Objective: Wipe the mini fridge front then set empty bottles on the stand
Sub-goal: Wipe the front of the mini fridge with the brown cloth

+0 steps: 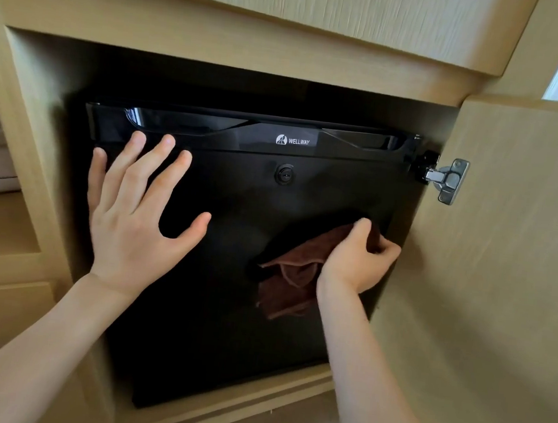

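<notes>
Palm flat and digits spread wide, the left hand (132, 216) lies against the upper left of the fridge (217, 325) front, holding nothing. Its thumb sticks out to the right, and its longer fingertips reach the glossy band (183, 125) along the top of the fridge. The left forearm runs up to it from the near left corner of the view.

The right hand (357, 257) is curled round a brown cloth (293, 278), thumb on top and knuckles bent, and holds it against the right side of the fridge front. The bunched cloth hangs out to the left and below the hand in loose folds. The right forearm rises steeply from the near edge, with the wrist bent toward the fridge.

Between the hands and higher up sits a round lock (284, 174), and above it, on the band, a white logo (293, 140). The black fridge stands in a recess of a pale wood cabinet (219, 43). The cabinet's door (505, 269) stands open on the right, hung on a metal hinge (447, 181) beside the fridge's top right corner.
</notes>
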Available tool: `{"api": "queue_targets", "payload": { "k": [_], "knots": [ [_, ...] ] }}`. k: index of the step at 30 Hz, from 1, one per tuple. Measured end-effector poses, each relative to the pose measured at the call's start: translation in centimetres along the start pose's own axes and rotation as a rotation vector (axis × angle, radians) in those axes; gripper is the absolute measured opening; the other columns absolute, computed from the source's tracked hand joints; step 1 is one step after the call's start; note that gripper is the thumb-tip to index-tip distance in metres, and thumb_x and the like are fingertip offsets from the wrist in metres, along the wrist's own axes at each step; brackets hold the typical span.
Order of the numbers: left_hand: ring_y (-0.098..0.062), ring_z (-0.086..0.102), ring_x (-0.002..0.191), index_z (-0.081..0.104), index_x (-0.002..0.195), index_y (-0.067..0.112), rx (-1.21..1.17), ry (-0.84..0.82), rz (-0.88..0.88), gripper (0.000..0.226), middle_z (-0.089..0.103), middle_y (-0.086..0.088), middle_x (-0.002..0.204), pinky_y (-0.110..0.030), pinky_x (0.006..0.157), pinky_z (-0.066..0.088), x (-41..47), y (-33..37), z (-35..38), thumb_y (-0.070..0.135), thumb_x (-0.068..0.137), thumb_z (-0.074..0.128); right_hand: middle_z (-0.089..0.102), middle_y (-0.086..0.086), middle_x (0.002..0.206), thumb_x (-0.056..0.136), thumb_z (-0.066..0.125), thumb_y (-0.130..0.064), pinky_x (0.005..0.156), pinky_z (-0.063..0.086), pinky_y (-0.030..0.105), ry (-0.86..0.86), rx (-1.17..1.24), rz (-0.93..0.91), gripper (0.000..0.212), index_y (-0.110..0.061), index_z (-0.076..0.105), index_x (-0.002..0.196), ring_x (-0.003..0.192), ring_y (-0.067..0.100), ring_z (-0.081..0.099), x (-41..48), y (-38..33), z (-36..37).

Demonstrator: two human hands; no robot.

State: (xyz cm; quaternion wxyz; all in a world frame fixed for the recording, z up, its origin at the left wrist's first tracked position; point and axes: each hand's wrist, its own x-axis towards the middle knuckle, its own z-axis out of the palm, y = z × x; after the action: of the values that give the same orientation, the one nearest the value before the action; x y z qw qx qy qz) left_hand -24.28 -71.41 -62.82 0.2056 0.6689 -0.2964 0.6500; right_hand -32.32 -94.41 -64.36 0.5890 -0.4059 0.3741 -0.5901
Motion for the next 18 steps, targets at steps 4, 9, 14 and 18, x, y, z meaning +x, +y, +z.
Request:
{"api": "queue_targets", "payload": {
  "k": [4,9,14,18],
  "knots": [
    [-0.029,0.034,0.145,0.058,0.136,0.009,-0.002,-0.006,-0.004,0.058,0.051,-0.013,0.143,-0.056,0.121,0.02,0.1,0.4,0.1,0.038,0.087,0.07,0.064,-0.012,0.094,0.083,0.064,-0.042,0.071,0.052,0.035,-0.116,-0.077,-0.169,0.018,-0.041,0.047,0.091,0.082,0.006,0.062,-4.9,1.0,0.3],
    [-0.029,0.034,0.146,0.058,0.138,0.012,0.039,-0.02,0.121,0.055,0.052,-0.009,0.147,-0.049,0.123,0.014,0.7,0.4,0.5,0.034,0.087,0.067,0.058,-0.017,0.085,0.075,0.065,-0.045,0.066,0.048,0.024,-0.253,-0.018,-0.209,0.023,-0.038,0.049,0.09,0.077,0.004,0.059,-5.0,0.7,0.2],
    [-0.025,0.035,0.146,0.054,0.142,0.012,-0.011,-0.09,0.228,0.055,0.048,-0.002,0.151,-0.05,0.123,0.016,1.6,0.5,0.9,0.031,0.091,0.064,0.06,-0.01,0.084,0.083,0.072,-0.034,0.053,0.039,0.006,-0.028,0.07,-0.085,0.02,-0.023,0.055,0.09,0.07,-0.003,0.059,1.2,-0.1,0.5],
    [-0.025,0.035,0.146,0.054,0.142,0.012,-0.03,-0.09,0.213,0.055,0.048,-0.003,0.151,-0.048,0.123,0.017,1.6,0.6,0.9,0.031,0.092,0.063,0.06,-0.009,0.092,0.09,0.068,-0.037,0.059,0.041,0.019,0.006,0.055,0.101,0.018,-0.03,0.051,0.087,0.081,0.007,0.06,2.6,2.3,-1.5]
  ]
}}
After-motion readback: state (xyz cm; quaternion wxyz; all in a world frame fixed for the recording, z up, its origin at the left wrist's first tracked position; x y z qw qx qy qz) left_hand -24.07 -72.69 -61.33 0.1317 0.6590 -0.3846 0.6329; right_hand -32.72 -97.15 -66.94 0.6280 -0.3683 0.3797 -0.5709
